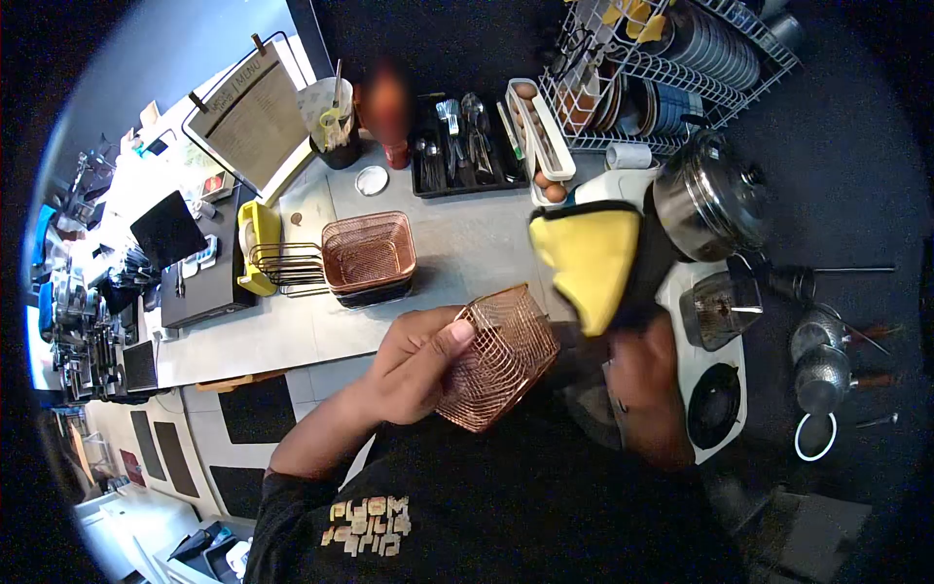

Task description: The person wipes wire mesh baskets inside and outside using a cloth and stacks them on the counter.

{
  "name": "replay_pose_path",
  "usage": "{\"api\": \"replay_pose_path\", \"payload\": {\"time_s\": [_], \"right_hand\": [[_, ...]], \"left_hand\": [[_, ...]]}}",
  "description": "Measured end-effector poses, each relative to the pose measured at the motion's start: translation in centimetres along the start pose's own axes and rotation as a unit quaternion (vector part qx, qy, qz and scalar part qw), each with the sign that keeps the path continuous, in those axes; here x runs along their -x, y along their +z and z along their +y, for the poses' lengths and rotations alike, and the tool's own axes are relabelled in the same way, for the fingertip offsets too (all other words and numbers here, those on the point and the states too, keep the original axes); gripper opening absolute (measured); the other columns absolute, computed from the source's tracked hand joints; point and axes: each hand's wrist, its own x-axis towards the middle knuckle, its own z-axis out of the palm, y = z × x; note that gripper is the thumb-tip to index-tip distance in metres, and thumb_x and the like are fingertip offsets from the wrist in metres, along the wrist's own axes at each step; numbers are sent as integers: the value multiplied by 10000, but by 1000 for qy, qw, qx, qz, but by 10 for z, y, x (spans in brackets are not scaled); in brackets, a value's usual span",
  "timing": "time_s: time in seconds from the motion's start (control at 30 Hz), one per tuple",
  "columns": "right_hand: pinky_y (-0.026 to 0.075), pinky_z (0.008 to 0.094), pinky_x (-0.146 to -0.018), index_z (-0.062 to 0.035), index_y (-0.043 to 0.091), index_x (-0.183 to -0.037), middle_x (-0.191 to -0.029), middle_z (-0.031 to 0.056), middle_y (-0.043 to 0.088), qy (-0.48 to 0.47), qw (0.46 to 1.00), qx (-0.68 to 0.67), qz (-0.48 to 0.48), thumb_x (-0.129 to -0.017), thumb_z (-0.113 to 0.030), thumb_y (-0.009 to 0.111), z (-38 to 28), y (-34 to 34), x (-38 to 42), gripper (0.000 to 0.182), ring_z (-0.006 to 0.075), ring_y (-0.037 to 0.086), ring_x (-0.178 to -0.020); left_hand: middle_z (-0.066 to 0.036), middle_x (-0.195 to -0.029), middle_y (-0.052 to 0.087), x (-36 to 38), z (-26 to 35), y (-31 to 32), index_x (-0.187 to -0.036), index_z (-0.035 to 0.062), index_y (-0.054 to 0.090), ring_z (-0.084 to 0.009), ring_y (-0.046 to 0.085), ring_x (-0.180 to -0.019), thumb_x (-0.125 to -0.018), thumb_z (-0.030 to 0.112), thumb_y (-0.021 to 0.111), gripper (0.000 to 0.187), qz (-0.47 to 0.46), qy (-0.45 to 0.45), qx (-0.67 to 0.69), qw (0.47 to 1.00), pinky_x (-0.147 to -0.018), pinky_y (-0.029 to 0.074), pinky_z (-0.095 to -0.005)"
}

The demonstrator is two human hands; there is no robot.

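Note:
My left hand (418,365) is closed on a copper-coloured wire fry basket (501,360), thumb over its rim, held tilted in front of my chest. To its right, my right hand (642,370) grips a yellow cloth (589,258) with a black edge, raised above the counter's right part. The fingers of that hand are smeared by motion and partly hidden behind the cloth. Beyond my left hand, another copper wire basket (370,248) with black wire handles sits stacked on a dark one on the counter.
A yellow tape dispenser (256,248) stands by the basket handles. Along the back are a black cutlery tray (467,146), an egg holder (540,136) and a white dish rack (662,73). A steel pot (710,200) and a black burner (713,404) are on the right.

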Motion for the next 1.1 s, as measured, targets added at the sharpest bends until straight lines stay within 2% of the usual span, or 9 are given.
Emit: {"api": "replay_pose_path", "payload": {"time_s": [0.17,0.33,0.67,0.7,0.73,0.8,0.9,1.0,1.1], "right_hand": [[386,455,-1083,39,502,-1322,-1344,238,526,-221,901,355,-112,-805,-64,554,-1,22,-4,530,340,499,-1287],[306,496,-1135,25,507,-1331,-1408,213,474,-263,838,460,-131,-761,-151,659,-8,21,-7,615,374,382,-1371],[226,578,-1142,23,603,-1192,-1349,190,528,-345,753,505,-245,-663,-315,748,2,40,-7,644,406,394,-1345],[184,587,-1155,-5,618,-1184,-1331,147,550,-340,741,497,-296,-622,-328,779,12,45,-3,668,374,368,-1373],[152,580,-1168,-5,621,-1179,-1350,148,537,-326,728,486,-358,-610,-341,784,19,51,-2,681,363,339,-1392],[231,546,-1160,2,613,-1193,-1333,150,561,-326,721,493,-361,-627,-338,782,23,51,-3,682,355,412,-1353],[341,497,-1120,28,596,-1208,-1293,185,591,-287,810,362,-362,-650,-314,772,21,29,-4,678,359,501,-1282],[426,465,-1057,81,572,-1214,-1236,236,608,-172,972,100,-126,-799,-269,720,-17,8,-4,562,329,576,-1194],[461,477,-991,100,525,-1252,-1223,234,595,-317,948,11,-19,-908,-117,591,2,5,-25,412,336,601,-1104]], "left_hand": [[-92,-993,662,-7,-8,4,-1217,-67,552,-94,611,-859,-1054,227,337,399,60,76,1,995,-765,483,-239],[-82,-969,679,-11,-13,-7,-1097,-78,603,-93,625,-858,-1033,209,396,359,46,43,43,997,-737,496,-234],[-97,-832,695,-36,-39,-28,-988,-60,647,-131,647,-773,-938,177,562,257,201,148,-428,869,-686,497,-281],[-104,-816,693,-44,-34,-25,-924,-50,662,-168,663,-785,-959,238,547,313,248,8,-59,967,-674,485,-285],[-122,-861,691,-50,-25,-26,-931,-38,646,-200,678,-819,-989,259,498,337,243,-72,190,948,-718,515,-307],[-140,-924,680,-57,0,-25,-992,-36,613,-230,684,-848,-1000,231,463,306,216,-77,344,910,-783,550,-345],[-152,-976,669,-55,8,-33,-1064,-47,574,-252,683,-857,-997,193,439,284,209,-61,343,914,-825,568,-398],[-155,-971,672,-46,6,-26,-1067,-37,575,-267,685,-865,-997,194,440,277,198,-42,341,918,-805,573,-414],[-158,-987,673,-43,1,-13,-1128,-17,561,-277,689,-851,-997,329,424,394,185,-63,357,913,-762,582,-417]]}}
